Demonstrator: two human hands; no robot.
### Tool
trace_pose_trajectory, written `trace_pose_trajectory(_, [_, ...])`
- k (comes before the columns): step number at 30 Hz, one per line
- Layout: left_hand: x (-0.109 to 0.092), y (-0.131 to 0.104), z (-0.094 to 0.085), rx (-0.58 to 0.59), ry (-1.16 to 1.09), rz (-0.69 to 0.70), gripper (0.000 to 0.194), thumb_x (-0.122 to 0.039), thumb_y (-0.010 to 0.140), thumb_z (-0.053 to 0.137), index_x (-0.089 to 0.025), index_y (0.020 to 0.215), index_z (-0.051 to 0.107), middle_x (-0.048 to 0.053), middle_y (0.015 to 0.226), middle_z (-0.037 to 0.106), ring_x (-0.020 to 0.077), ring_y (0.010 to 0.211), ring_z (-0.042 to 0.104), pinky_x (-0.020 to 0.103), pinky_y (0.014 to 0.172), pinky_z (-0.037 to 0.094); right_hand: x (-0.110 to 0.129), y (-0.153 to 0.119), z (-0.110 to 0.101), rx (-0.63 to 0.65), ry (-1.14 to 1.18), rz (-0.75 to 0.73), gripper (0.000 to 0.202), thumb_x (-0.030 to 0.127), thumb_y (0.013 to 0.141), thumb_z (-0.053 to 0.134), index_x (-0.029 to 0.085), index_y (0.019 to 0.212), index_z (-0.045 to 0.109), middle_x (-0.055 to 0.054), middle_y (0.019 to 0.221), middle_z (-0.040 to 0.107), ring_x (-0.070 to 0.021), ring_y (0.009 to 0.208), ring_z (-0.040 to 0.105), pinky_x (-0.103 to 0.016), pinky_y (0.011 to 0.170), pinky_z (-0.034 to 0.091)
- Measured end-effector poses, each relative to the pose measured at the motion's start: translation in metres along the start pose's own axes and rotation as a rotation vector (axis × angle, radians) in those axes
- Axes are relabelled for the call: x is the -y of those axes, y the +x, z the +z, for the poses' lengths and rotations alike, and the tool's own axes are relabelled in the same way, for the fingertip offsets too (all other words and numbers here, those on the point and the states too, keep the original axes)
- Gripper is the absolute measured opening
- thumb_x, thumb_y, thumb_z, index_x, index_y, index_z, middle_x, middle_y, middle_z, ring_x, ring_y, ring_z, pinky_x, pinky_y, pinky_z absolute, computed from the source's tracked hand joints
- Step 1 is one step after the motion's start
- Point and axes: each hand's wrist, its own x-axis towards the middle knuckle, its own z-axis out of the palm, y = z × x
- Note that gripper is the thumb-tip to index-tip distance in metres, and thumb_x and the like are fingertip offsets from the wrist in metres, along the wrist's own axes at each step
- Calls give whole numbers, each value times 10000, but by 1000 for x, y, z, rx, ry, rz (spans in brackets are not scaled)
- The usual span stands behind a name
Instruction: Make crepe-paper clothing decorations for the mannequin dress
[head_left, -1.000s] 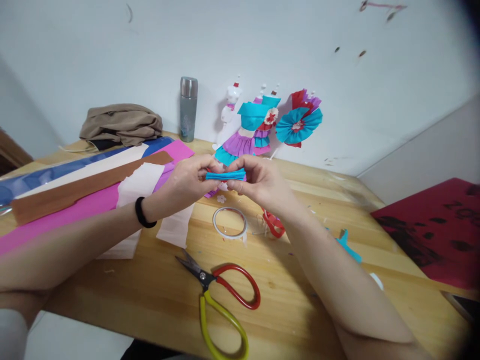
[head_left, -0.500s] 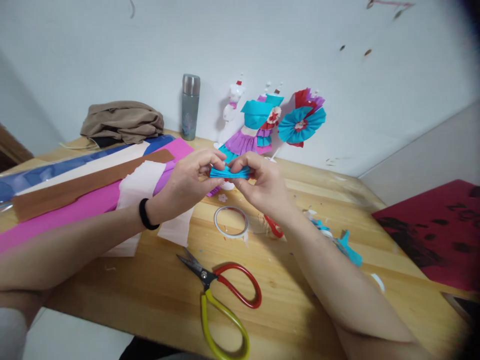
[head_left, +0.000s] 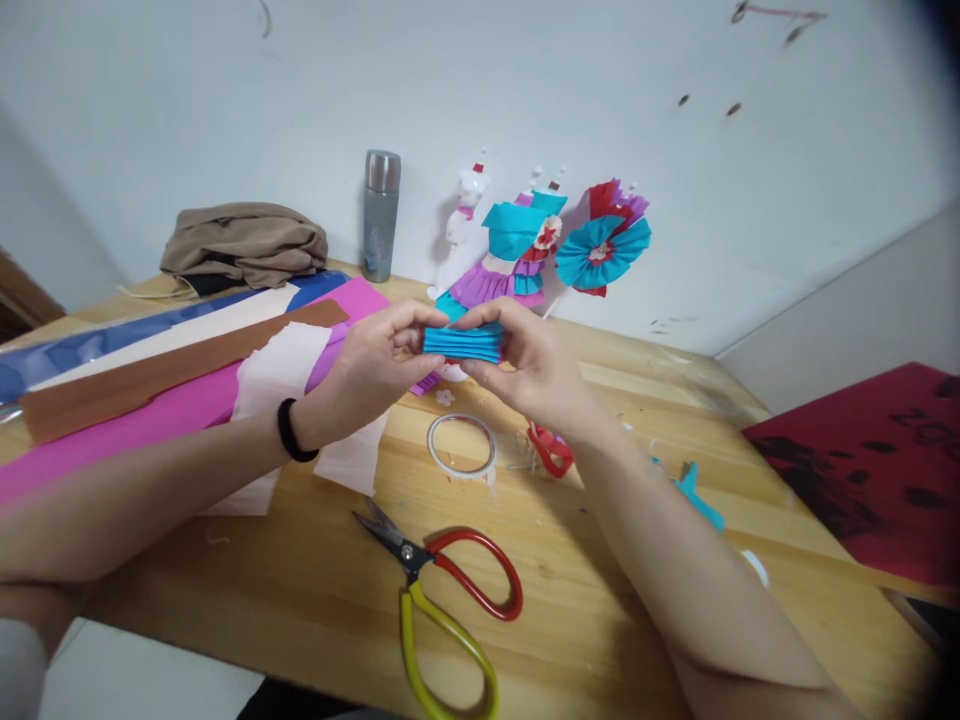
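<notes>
A strip of blue pleated paper (head_left: 463, 343) is held level above the table between both hands. My left hand (head_left: 375, 360) pinches its left end, thumb below and fingers above. At the right end, my right hand (head_left: 529, 360) grips it the same way, its fingers curled over the edge. Below the hands, a roll of thin white tape (head_left: 462, 446) lies on the wooden table (head_left: 585, 640). Scissors (head_left: 409, 553) with one red and one yellow handle rest nearer to me, blades slightly apart.
Paper sheets in pink, brown and white (head_left: 187, 360) cover the left side. Behind stand a grey bottle (head_left: 380, 220), a brown cloth (head_left: 244, 240) and small figures in paper dresses (head_left: 512, 232). Blue scraps (head_left: 697, 497) and a red ribbon (head_left: 551, 450) lie right.
The blue pleats have spread apart, so the paper shows a taller face. The fingers and thumbs have opened slightly around it, and my right forearm has shifted a little.
</notes>
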Motion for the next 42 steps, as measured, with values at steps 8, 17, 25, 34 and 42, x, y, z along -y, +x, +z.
trace_pose_trajectory(8, [2, -3, -6, -42, 325, 163, 119, -179, 792, 681, -196, 908, 700, 24, 859, 701, 155, 797, 653, 298, 773, 533, 12, 2, -4, 138, 403, 214, 372, 254, 696, 765, 250, 1007, 561, -7, 919, 680, -185, 752, 663, -332, 678, 553])
trace_pose_trajectory(17, [-4, -6, 4, 63, -389, -299, 552, -273, 705, 838, -128, 1176, 589, 75, 991, 723, 182, 813, 710, 297, 721, 580, -7, 3, 5, 37, 130, 27, 260, 238, 741, 711, 225, 991, 644, -59, 1012, 695, -239, 900, 658, -399, 782, 555])
trace_pose_trajectory(25, [-4, -7, 2, -43, -400, -308, 370, -241, 738, 790, -99, 1048, 648, 46, 846, 725, 144, 701, 699, 255, 658, 570, 3, 3, 2, 146, 392, 163, 338, 247, 738, 756, 241, 1060, 653, -44, 1052, 709, -219, 929, 687, -382, 796, 591])
trace_pose_trajectory(34, [-3, -6, 4, -37, -378, -257, 379, -186, 699, 794, -128, 1032, 622, 43, 882, 741, 174, 744, 726, 298, 703, 593, -4, 3, 1, 100, 627, 333, 258, 298, 763, 755, 204, 986, 664, -9, 819, 708, -162, 708, 688, -285, 579, 566])
trace_pose_trajectory(42, [-1, -7, 5, -50, -383, -287, 504, -162, 664, 824, -140, 1119, 608, 67, 1041, 729, 183, 892, 713, 279, 757, 572, -4, 4, 4, 62, 541, 336, 275, 233, 703, 772, 215, 962, 681, -12, 852, 733, -173, 735, 702, -298, 623, 577])
